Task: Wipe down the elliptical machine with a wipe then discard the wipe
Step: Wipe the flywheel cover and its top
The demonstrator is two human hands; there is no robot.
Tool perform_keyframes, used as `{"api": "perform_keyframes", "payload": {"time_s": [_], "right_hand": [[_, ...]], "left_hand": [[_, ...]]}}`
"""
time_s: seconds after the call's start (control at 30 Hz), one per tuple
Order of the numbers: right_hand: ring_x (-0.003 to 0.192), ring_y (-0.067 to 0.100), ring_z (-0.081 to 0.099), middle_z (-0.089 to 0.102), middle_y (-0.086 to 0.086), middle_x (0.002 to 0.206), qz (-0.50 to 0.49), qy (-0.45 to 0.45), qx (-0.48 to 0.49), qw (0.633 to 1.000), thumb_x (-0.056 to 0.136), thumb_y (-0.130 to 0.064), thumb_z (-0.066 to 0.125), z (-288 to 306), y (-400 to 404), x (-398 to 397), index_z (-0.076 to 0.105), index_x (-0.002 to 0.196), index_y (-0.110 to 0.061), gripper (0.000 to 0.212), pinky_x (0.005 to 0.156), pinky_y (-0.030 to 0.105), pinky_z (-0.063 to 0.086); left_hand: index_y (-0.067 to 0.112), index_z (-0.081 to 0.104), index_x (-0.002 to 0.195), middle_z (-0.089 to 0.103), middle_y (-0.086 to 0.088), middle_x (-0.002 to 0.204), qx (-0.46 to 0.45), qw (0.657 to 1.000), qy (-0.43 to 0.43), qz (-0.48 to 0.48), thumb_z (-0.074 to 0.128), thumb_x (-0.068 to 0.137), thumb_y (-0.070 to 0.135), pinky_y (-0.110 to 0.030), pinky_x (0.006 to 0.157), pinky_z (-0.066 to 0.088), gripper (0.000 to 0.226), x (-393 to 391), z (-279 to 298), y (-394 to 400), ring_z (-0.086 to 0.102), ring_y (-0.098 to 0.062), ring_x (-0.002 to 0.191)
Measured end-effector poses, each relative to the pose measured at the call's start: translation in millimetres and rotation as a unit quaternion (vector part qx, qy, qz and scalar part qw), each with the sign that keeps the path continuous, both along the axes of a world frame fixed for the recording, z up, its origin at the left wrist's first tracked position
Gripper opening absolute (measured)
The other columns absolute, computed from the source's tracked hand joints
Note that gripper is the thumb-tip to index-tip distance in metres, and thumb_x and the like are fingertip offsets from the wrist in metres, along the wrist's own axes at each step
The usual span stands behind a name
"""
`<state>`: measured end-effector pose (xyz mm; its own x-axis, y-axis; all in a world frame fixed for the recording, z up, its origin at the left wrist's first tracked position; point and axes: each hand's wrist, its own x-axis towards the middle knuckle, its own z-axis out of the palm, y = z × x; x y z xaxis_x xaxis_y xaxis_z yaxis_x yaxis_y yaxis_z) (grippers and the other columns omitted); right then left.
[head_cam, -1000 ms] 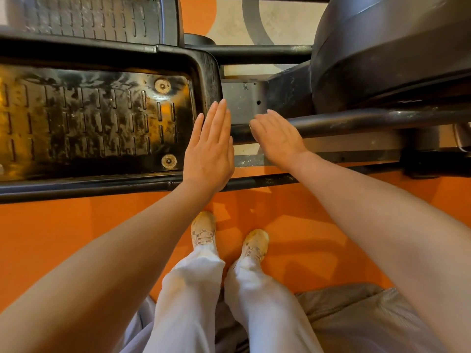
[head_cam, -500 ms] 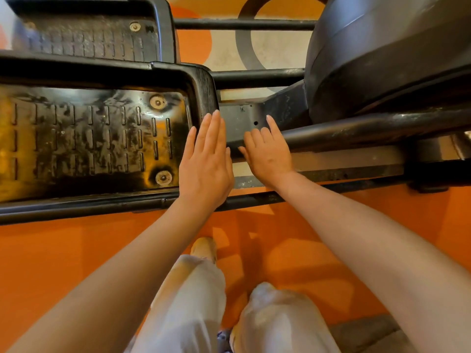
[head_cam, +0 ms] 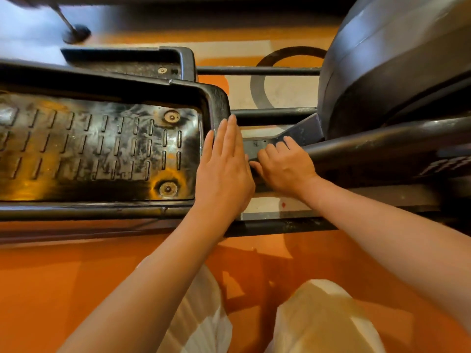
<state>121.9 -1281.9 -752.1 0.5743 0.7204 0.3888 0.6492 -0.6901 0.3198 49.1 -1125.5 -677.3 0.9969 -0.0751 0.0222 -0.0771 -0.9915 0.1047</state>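
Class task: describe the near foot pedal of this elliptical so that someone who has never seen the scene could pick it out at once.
Start at the big dark flywheel housing, then look left. The near pedal is the larger black ribbed tray, its rim beside the left hand. Unlike the far pedal, it looks wet and shiny.

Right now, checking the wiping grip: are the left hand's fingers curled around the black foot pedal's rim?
No, the left hand lies flat with straight fingers against the black foot pedal rim.

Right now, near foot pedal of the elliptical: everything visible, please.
The near foot pedal is a black, glossy tray lying flat, its raised rim rounded at the right-hand corner. Rows of short slots cover the tread, with two round metal bolts near the right end. The surface looks streaked and reflects orange light. Its left end runs out of frame. The left hand lies flat, fingers straight, against the right rim. No wipe is visible.
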Motion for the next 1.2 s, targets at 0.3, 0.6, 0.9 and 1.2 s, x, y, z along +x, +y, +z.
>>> {"api": "perform_keyframes", "payload": {"time_s": [0.3, 0.6, 0.9, 1.2], "right_hand": [[0.087, 0.03, 0.063, 0.066, 0.015, 0.098, 0.047, -0.08, -0.018, 0.996, 0.107, -0.038, 0.03, -10, -8, 0, 0.066, 0.102, -0.005, 0.049, 0.09, 0.046, 0.051], [0.089, 0.029, 0.062, 0.066, 0.013, 0.1, 0.001, -0.111, 0.035, 0.993, 0.104, -0.028, 0.04, 3, -51, -9, 0.065, 0.111, -0.004, 0.035, 0.094, 0.043, 0.046], [0.111, 0.032, 0.056, 0.063, 0.013, 0.113, -0.15, -0.065, 0.095, 0.982, 0.104, -0.038, 0.028, 6, -63, -22, 0.061, 0.116, -0.005, 0.048, 0.115, 0.048, 0.02], [0.136, 0.033, 0.038, 0.048, 0.015, 0.139, -0.262, -0.071, 0.053, 0.961, 0.104, -0.047, 0.021, 13, -108, -25, 0.042, 0.139, -0.005, 0.059, 0.117, 0.055, 0.008]], "left_hand": [[0.004, -0.01, 0.155, -0.017, -0.011, 0.164, -0.003, 1.0, 0.002, 0.011, 0.017, 0.106, 0.032, -0.039, 0.124, -0.004, 0.063, 6, -1, 1, -0.015, -0.021, 0.151], [0.005, -0.002, 0.157, -0.01, -0.009, 0.165, -0.023, 1.0, 0.006, 0.001, 0.015, 0.107, 0.036, -0.037, 0.124, -0.006, 0.061, 7, -1, 3, -0.011, -0.019, 0.152], [0.005, 0.003, 0.157, -0.005, -0.007, 0.166, -0.039, 0.999, 0.0, -0.001, 0.018, 0.107, 0.036, -0.034, 0.123, -0.005, 0.06, 7, -1, 4, -0.008, -0.018, 0.152], [0.006, 0.005, 0.157, -0.002, -0.008, 0.166, -0.039, 0.999, -0.005, 0.002, 0.019, 0.106, 0.036, -0.035, 0.122, -0.004, 0.061, 7, -2, 4, -0.006, -0.019, 0.152]]}}
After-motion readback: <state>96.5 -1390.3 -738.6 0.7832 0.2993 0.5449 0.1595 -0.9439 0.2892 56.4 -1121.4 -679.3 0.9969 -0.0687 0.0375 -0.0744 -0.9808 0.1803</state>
